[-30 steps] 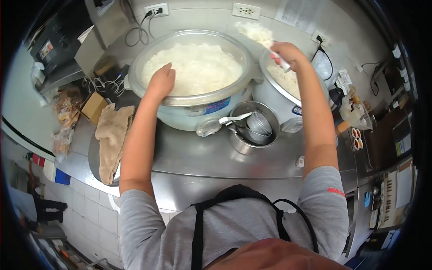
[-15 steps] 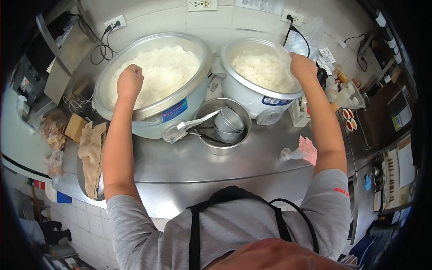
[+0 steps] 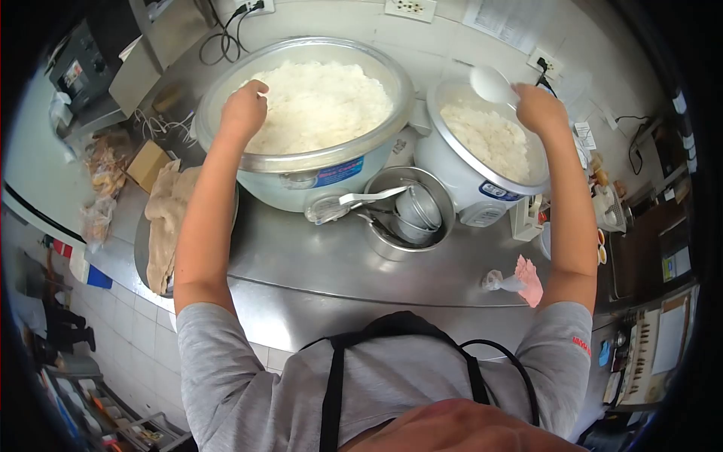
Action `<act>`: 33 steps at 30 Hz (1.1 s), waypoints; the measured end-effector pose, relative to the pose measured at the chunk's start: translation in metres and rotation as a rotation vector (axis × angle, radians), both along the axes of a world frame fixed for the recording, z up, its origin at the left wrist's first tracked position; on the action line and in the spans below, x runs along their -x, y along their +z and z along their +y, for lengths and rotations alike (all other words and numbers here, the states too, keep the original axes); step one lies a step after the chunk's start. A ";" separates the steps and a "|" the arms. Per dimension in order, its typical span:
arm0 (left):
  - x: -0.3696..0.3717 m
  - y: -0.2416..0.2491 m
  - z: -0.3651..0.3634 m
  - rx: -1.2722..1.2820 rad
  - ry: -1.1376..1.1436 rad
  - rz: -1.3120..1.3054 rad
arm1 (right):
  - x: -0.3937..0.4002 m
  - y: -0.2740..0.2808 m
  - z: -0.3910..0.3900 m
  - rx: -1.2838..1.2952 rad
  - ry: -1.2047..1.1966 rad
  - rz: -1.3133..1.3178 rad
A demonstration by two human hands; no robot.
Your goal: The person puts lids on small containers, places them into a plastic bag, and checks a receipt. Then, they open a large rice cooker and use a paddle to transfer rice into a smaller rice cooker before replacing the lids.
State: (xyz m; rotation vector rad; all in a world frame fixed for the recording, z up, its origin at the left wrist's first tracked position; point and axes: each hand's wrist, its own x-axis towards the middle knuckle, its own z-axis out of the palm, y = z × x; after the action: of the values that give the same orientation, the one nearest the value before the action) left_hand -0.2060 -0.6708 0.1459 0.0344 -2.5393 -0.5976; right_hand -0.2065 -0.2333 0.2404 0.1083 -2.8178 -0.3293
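In my right hand (image 3: 541, 111) is the handle of a white rice paddle (image 3: 491, 84); its broad blade is raised over the back rim of the smaller rice cooker (image 3: 457, 148). Cooked rice (image 3: 488, 143) lies inside that cooker. My left hand (image 3: 245, 113) is above the left side of the larger rice cooker (image 3: 376, 154), which holds a wide mound of white rice (image 3: 324, 102). Its fingers are curled, and whatever may be in them is hidden. Between the cookers and me stands a steel pot (image 3: 388, 245) with metal cups (image 3: 416, 213) and a white-handled utensil (image 3: 369, 197).
A brown cloth (image 3: 167, 226) rests on a tray at the left, near a cardboard box (image 3: 148, 166). A pink-topped bag (image 3: 529, 281) lies near the steel counter's (image 3: 324, 264) front edge. Plugged cords (image 3: 544, 75) hang at the wall behind the smaller cooker.
My view has swung, so the cookers appear farther right. The white paddle in my right hand now shows clearly above the smaller cooker's back rim. My left hand remains over the larger cooker.
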 end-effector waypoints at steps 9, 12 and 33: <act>-0.033 -0.006 -0.052 -0.164 -0.029 0.370 | 0.029 -0.045 -0.164 0.021 0.244 -0.344; -0.059 -0.005 -0.086 -0.194 -0.108 0.406 | 0.042 -0.064 -0.182 0.165 0.224 -0.513; -0.145 -0.130 -0.276 -0.215 0.352 -0.494 | 0.056 -0.076 -0.219 0.970 0.060 -0.662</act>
State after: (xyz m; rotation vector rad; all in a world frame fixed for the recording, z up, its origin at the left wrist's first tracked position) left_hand -0.0606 -0.9467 0.0156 0.7751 -2.8148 -0.7888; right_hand -0.2623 -0.4519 0.1641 0.0914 -3.2111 1.2964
